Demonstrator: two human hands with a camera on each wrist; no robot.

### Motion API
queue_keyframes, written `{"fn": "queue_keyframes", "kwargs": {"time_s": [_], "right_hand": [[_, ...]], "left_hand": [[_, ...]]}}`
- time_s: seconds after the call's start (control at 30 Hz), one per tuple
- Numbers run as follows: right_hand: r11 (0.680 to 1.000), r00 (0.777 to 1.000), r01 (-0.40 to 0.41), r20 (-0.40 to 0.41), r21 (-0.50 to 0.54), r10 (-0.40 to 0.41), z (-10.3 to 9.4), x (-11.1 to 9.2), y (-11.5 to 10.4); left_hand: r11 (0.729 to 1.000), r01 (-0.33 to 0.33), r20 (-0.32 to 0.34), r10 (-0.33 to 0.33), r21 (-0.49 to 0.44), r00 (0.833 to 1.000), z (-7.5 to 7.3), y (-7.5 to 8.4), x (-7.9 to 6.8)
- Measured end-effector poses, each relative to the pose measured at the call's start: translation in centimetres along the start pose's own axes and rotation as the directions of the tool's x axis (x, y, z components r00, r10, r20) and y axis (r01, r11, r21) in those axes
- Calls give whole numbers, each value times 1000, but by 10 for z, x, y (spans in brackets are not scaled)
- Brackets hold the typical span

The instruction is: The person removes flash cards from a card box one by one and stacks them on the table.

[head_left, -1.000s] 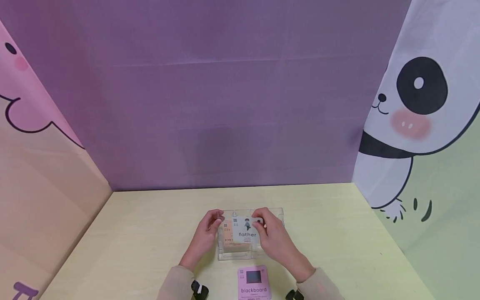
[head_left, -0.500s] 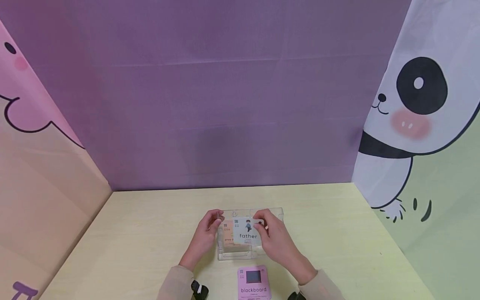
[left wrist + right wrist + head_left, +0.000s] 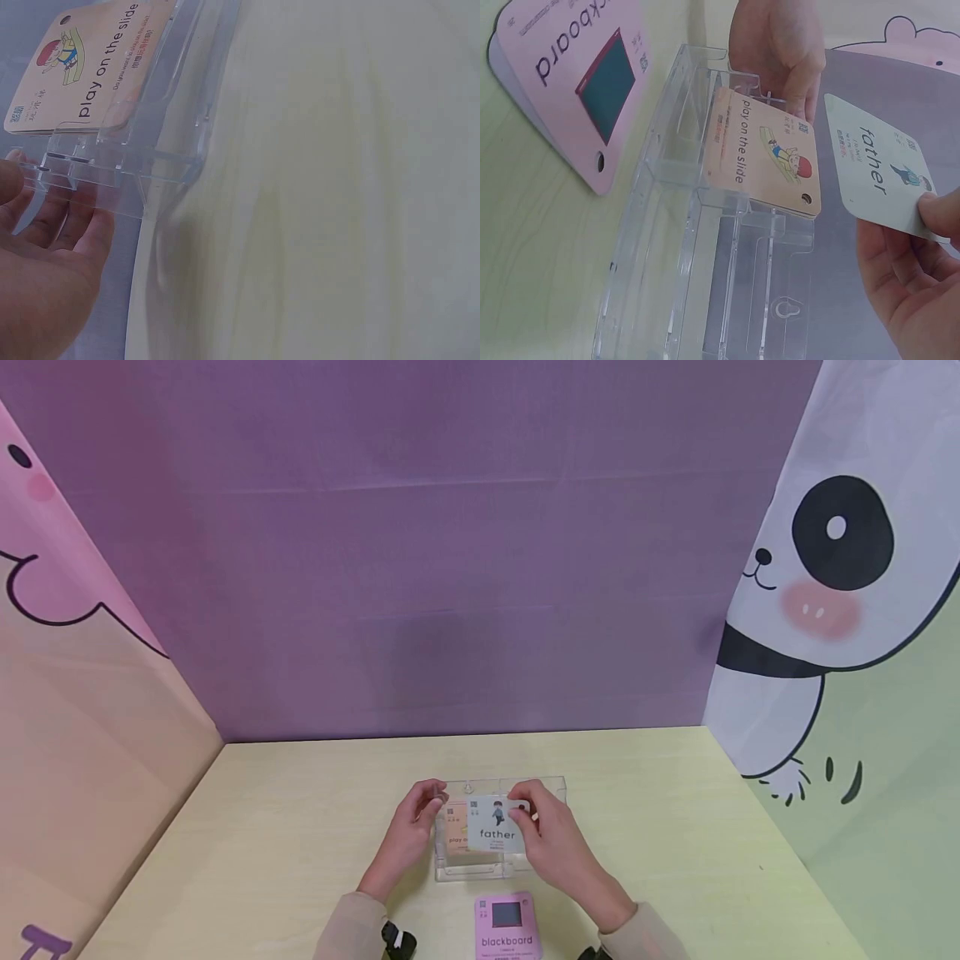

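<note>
My right hand point(image 3: 558, 839) pinches a pale flash card point(image 3: 877, 169) marked "father" by its right edge, thumb on top and fingers behind. The card hangs over a clear plastic card holder point(image 3: 474, 870) and apart from it in the right wrist view. My left hand point(image 3: 49, 270) grips the holder's left side, with fingers under the clear edge and the thumb over it. Inside the holder's left compartment stands a stack of peach cards point(image 3: 761, 150), the front one reading "play on the slide". The head view shows only part of that stack, behind the pale card.
On the table point(image 3: 300, 827), in front of the holder, lies a small stack of pink cards point(image 3: 507, 927) with "blackboard" on top. A purple backdrop point(image 3: 465, 568) rises behind the table, with printed panels on both sides.
The "father" card and my right hand have shifted slightly to the right and down in the head view. My left hand stays on the holder.
</note>
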State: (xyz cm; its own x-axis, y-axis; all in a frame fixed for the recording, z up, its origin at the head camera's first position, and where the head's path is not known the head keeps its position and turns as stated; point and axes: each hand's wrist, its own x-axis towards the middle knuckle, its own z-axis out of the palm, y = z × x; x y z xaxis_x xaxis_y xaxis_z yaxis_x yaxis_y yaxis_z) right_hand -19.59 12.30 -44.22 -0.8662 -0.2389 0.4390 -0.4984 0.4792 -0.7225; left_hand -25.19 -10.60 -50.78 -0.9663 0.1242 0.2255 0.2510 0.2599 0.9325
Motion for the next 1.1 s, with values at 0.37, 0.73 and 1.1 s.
{"fn": "queue_keyframes", "kwargs": {"time_s": [0.37, 0.73, 1.1], "right_hand": [[1000, 1000, -3, -7, 19, 4, -5, -3, -4], [998, 999, -50, 9, 36, 50, -6, -5, -6], [992, 992, -112, 68, 57, 108, -9, -11, -8]], "left_hand": [[1000, 16, 10, -16, -16, 1000, 0, 1, 0], [1000, 10, 7, -10, -21, 1000, 0, 0, 0], [1000, 2, 11, -2, -13, 1000, 0, 0, 0]]}}
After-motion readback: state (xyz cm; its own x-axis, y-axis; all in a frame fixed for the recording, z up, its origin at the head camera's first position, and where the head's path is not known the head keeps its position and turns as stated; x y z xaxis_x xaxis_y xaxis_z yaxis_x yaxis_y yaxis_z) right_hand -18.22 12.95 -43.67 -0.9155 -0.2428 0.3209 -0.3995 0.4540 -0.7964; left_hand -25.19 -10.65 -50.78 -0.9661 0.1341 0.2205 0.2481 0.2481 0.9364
